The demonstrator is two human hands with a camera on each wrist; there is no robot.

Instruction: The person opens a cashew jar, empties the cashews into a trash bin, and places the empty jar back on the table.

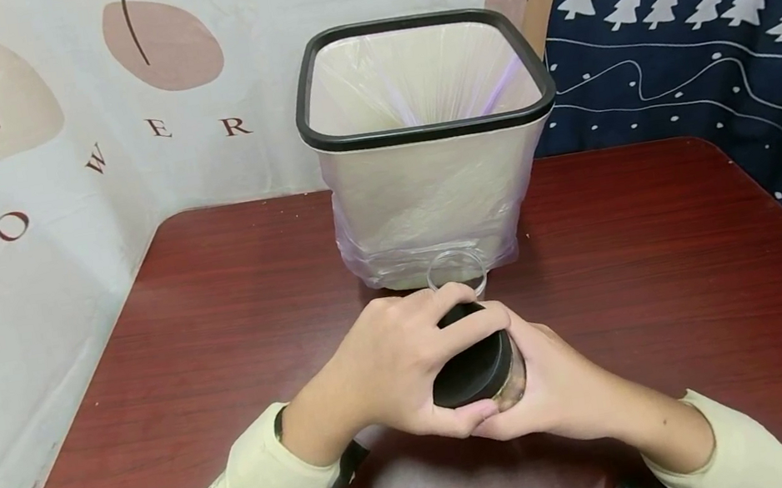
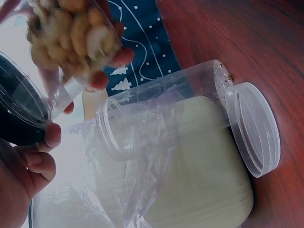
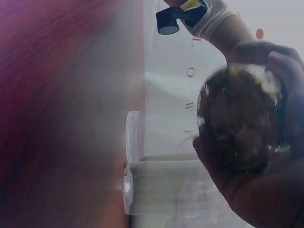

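My left hand grips the black lid of a clear jar, fingers spread across its top and thumb at its edge. My right hand holds the body of that jar from the right side. Tan, lumpy pieces like nuts fill much of it in the left wrist view. From the right wrist view, the round jar bottom shows within the right hand, tilted toward the camera. Just beyond both hands stands a second clear jar, uncapped and without contents. Its clear lid lies beside its base.
A pale bin with a black rim and a thin purple-tinted bag stands behind the clear jar. The dark red table meets a printed white cloth at the left and back, and a navy tree-patterned cloth at the right.
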